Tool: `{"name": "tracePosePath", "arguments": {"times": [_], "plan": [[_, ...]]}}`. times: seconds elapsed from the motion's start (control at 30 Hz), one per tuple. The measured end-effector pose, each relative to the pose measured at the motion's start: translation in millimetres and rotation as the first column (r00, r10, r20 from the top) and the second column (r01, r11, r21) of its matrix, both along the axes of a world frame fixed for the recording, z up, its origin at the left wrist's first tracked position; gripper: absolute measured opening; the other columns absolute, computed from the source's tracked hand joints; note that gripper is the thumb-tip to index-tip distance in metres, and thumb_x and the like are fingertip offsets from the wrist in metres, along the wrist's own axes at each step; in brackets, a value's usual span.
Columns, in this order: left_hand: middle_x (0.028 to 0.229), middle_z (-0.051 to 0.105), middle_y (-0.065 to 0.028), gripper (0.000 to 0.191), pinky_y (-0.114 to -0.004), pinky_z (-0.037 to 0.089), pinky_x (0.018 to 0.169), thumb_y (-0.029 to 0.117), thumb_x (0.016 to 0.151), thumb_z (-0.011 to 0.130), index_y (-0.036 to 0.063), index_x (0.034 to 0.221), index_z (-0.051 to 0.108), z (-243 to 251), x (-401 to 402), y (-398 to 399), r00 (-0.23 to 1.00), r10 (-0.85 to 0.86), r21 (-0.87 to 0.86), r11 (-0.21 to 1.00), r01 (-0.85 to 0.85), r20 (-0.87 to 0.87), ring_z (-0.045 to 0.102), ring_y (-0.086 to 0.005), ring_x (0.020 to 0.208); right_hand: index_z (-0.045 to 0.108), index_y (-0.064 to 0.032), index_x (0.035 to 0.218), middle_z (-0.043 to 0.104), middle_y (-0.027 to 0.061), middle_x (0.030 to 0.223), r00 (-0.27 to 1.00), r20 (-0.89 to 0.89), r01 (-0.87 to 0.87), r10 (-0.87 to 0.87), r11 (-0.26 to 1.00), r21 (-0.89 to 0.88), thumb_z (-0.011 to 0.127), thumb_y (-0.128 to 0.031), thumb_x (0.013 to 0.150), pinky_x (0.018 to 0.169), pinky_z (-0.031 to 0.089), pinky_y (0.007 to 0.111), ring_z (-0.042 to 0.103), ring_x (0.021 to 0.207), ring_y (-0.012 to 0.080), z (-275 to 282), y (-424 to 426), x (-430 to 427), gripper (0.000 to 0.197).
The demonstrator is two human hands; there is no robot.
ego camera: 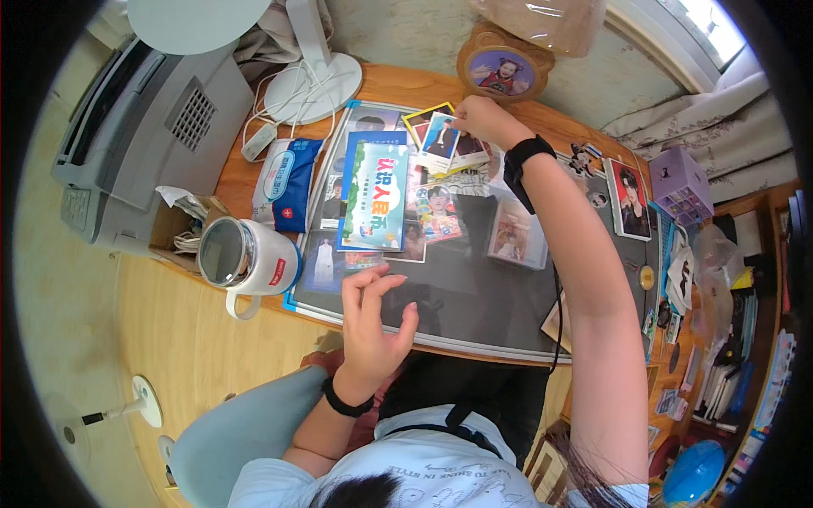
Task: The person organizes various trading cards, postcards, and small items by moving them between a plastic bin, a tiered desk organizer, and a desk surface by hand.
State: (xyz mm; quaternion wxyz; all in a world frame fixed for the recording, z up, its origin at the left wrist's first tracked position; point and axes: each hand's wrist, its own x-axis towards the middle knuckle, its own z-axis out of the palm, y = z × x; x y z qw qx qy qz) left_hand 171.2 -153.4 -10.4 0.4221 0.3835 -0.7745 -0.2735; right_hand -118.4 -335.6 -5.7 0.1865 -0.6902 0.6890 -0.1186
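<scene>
My right hand [490, 120] reaches to the back of the desk and pinches the top corner of a small photo card [440, 141] with a blue picture and white border. Other cards with yellow borders [416, 118] lie partly under it, at the back of the dark desk mat [457, 292]. My left hand [376, 324] hovers near the mat's front edge, fingers apart, holding nothing. Just beyond its fingertips lies a stack of booklets [378, 190], the top one bearing large colourful writing. A clear box of cards [517, 233] sits on the mat's right half.
On the left are a white mug [270, 257], a blue-and-white wipes packet [289, 184], a grey printer [152, 146] and a white lamp base [317, 89] with cables. A bear-shaped picture frame [473, 44] stands behind my right hand. Rightward are a framed picture [627, 200] and a purple box [679, 178].
</scene>
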Motion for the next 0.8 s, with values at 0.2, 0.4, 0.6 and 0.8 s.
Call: {"name": "tracePosePath", "arguments": {"times": [0.2,0.4,0.6,0.8], "plan": [[0.099,0.045,-0.0160,0.036,-0.036,0.042,0.080,-0.003,0.067,0.061,0.0007,0.102,0.053,-12,8,-5,0.997,0.078,-0.003,0.997,-0.078,-0.007,0.049,-0.0316,0.095,0.056,0.0007,0.089,0.062,0.0185,0.086,0.975,-0.191,0.059,-0.109,0.966,-0.253,0.067,-0.020,0.073,0.071,0.048,0.041,0.060,0.083,0.0338,-5,14,19,0.029],[0.110,0.049,-0.0173,0.041,-0.039,0.037,0.089,0.000,0.069,0.057,-0.0002,0.109,0.050,-16,16,-20,0.987,0.109,-0.019,0.994,-0.107,0.121,0.046,-0.0330,0.102,0.053,-0.0013,0.091,0.059,0.0160,0.081,0.936,-0.334,-0.275,0.108,0.816,-0.508,0.051,-0.002,0.075,0.065,0.049,0.040,0.060,0.081,0.0311,9,41,85,0.016],[0.121,0.046,-0.0141,0.043,-0.048,0.025,0.101,0.009,0.073,0.058,0.0032,0.114,0.050,-9,21,-16,0.961,-0.029,-0.031,0.999,0.039,0.275,0.038,-0.0337,0.118,0.052,-0.0002,0.094,0.058,0.0196,0.085,0.923,-0.242,-0.348,0.300,0.917,-0.193,0.054,-0.002,0.073,0.063,0.050,0.039,0.061,0.077,0.0338,58,106,137,0.022],[0.111,0.052,-0.0193,0.040,-0.044,0.034,0.093,0.011,0.073,0.059,-0.0029,0.110,0.050,0,-14,4,0.969,-0.197,-0.151,0.964,0.219,0.150,0.047,-0.0374,0.105,0.048,-0.0019,0.111,0.049,0.0200,0.116,0.944,-0.244,-0.259,0.221,0.956,-0.136,0.059,-0.013,0.069,0.083,0.045,0.039,0.050,0.107,0.0348,92,231,136,0.044]]}}
